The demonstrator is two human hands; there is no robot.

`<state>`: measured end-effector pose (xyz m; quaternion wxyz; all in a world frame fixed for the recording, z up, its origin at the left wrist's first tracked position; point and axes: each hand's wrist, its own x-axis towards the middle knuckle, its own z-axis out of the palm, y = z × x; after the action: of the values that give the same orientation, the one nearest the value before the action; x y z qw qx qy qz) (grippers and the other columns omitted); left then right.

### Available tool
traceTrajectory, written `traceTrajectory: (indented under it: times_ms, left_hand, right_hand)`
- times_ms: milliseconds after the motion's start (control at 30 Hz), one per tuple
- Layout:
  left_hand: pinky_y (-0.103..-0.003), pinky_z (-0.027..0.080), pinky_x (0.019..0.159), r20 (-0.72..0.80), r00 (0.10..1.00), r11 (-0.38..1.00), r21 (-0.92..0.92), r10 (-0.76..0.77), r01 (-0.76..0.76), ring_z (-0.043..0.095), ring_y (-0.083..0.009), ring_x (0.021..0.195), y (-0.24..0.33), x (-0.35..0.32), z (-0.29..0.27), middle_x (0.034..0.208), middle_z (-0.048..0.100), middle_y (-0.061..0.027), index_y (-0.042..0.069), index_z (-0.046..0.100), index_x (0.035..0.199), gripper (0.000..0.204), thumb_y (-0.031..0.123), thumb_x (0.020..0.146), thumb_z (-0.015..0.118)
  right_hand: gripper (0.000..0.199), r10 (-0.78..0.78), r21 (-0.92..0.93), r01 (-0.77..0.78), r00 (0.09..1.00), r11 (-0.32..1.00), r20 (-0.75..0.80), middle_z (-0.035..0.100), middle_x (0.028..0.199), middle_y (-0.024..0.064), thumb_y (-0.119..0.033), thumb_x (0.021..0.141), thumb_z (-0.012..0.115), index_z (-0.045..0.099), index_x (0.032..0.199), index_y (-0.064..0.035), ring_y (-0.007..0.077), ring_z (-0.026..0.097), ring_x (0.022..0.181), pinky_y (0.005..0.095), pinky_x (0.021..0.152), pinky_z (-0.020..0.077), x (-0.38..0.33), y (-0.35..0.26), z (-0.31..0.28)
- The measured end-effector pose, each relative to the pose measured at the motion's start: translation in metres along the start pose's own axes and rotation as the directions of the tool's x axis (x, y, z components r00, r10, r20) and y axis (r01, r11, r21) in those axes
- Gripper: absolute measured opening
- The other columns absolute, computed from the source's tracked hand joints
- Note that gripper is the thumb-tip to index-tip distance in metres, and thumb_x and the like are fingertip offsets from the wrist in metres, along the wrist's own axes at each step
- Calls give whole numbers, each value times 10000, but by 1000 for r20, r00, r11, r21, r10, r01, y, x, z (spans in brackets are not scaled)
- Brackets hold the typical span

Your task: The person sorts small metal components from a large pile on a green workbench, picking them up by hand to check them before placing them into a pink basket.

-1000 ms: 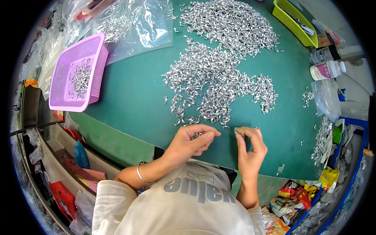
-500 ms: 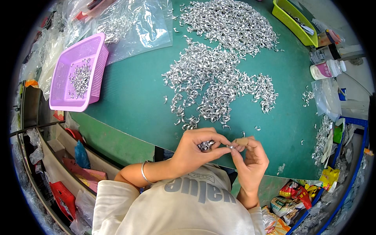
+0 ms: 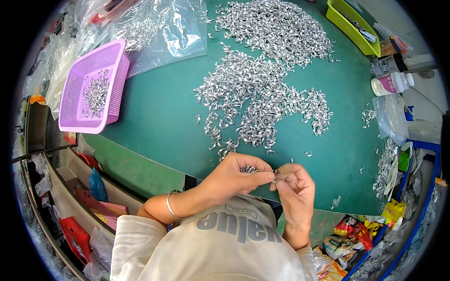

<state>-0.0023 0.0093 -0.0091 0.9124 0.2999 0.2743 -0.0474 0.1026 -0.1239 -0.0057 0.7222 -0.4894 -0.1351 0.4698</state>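
My left hand (image 3: 236, 175) is closed around several small curved silver metal pieces (image 3: 249, 169), which show between its thumb and fingers. Its thumb and fingertip meet the fingertips of my right hand (image 3: 296, 187) just above the near edge of the table. A tiny silver piece (image 3: 275, 181) shows between the two hands, mostly hidden by the fingers. The right fingers are bent into a pinch, and whatever else they hold is hard to make out. Beyond my hands lies a big heap of the same curved metal pieces (image 3: 258, 100) on the green table (image 3: 164, 112).
A purple basket (image 3: 70, 100) with some pieces stands at the left, beside a clear plastic bag (image 3: 183, 42). At the right are a yellow-green tray (image 3: 344, 25), bottles (image 3: 386, 84), and a smaller pile of metal parts (image 3: 385, 164). Snack bags (image 3: 347, 234) lie below the right edge.
My right hand has turned and shifted slightly left, closer to the left fingertips. The tan flat piece that showed at its fingers is no longer plainly visible. The left thumb has moved up slightly.
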Motion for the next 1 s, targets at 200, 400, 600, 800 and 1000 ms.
traceTrajectory:
  times_ms: [200,400,600,800,1000]
  left_hand:
    - [-175,213,407,154,987,962,-259,-48,87,316,-17,493,-9,8,-7,656,473,19,6,568,874,184,187,857,540]
    - [-191,248,389,159,977,910,-409,140,-64,364,-80,492,-4,0,-9,689,472,-52,9,492,787,126,107,844,438]
    - [-184,237,375,20,977,964,-172,210,-204,372,-75,473,-5,2,-13,677,460,-57,-19,507,877,133,74,844,419]
    - [-166,195,389,-61,981,975,-117,184,-190,287,-29,474,-9,4,-9,604,391,17,-1,535,917,181,155,910,443]
    - [-168,186,387,-106,980,978,-108,166,-177,265,-23,471,-10,4,-12,591,364,38,4,535,917,207,183,918,431]
  right_hand:
    - [133,-81,-109,74,995,991,-65,577,839,80,51,798,533,518,930,42,131,552,747,233,680,436,-1,6,-3]
    - [216,-478,-900,236,877,365,36,568,817,96,32,701,625,577,910,11,190,518,732,288,653,411,20,6,-16]
    - [192,-426,-970,240,874,-46,236,534,855,80,-26,681,642,579,862,-36,254,479,782,324,687,347,33,27,-12]
    - [131,-471,-953,243,872,181,133,541,837,93,30,706,590,556,826,-11,260,488,783,351,688,377,31,30,-22]
    - [143,-371,-954,299,887,10,274,546,797,120,73,710,558,549,838,10,285,502,733,357,664,403,29,23,-11]
